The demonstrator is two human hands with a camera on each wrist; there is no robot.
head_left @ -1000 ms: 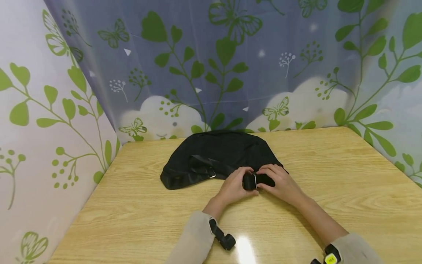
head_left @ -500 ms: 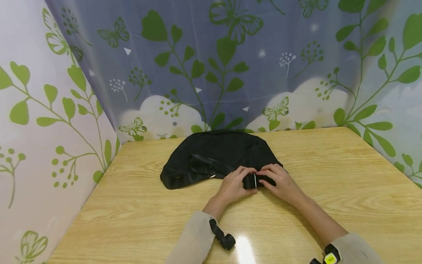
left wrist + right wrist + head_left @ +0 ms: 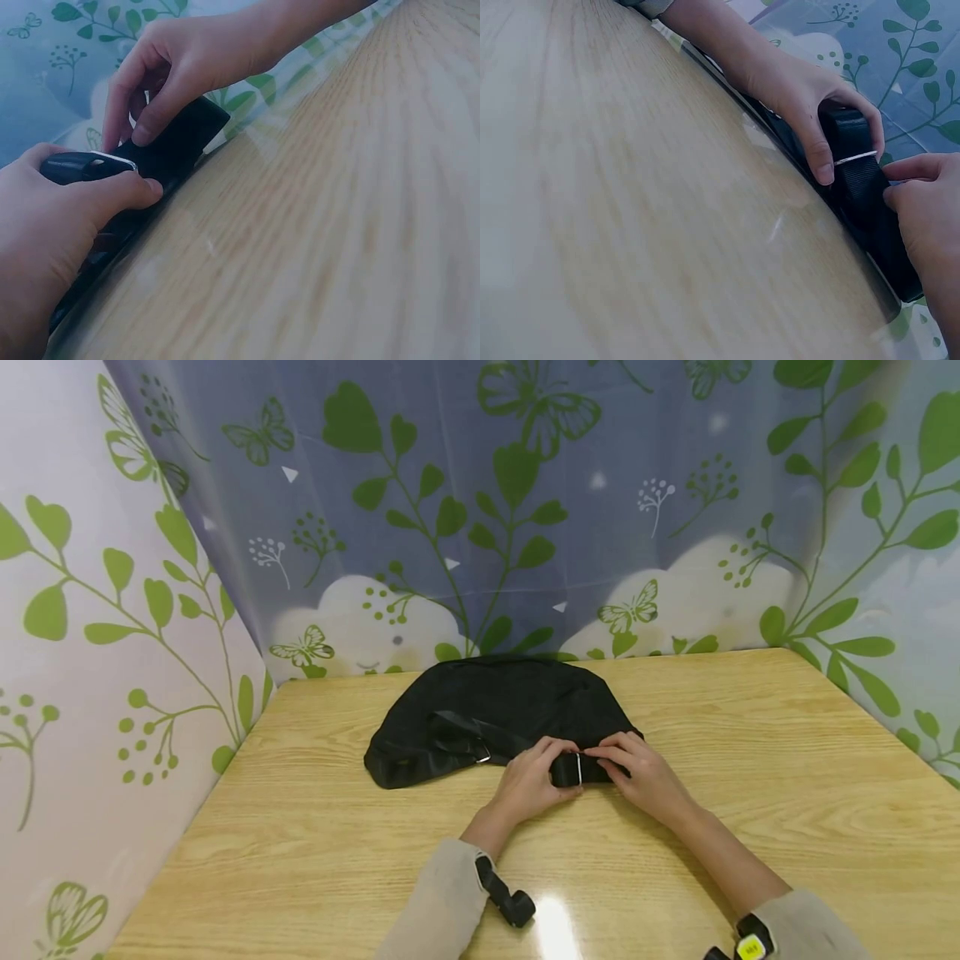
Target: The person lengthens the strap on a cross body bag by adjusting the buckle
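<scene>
A black fabric bag [image 3: 510,693] lies on the table with its rounded side toward the back. At its front right, a wide black strap [image 3: 855,187] passes through a metal strap slider [image 3: 579,768]. My left hand [image 3: 528,783] grips the looped strap at the slider, thumb on the near edge and fingers over the far edge. Just right of the slider, my right hand [image 3: 645,777] pinches the strap between thumb and fingertips, as the left wrist view also shows. A second metal buckle [image 3: 483,758] lies on a folded strap left of my left hand.
The wood-grain table [image 3: 300,877] runs up to a patterned cloth [image 3: 420,560] hung behind the bag and at both sides. A black band [image 3: 506,897] hangs from the left sleeve; another band with a yellow tag [image 3: 752,948] sits at the right cuff.
My right thumb has shifted away from the slider and up onto the strap, closer to the fingertips. My left hand keeps its grip and has barely moved. The bag lies as before.
</scene>
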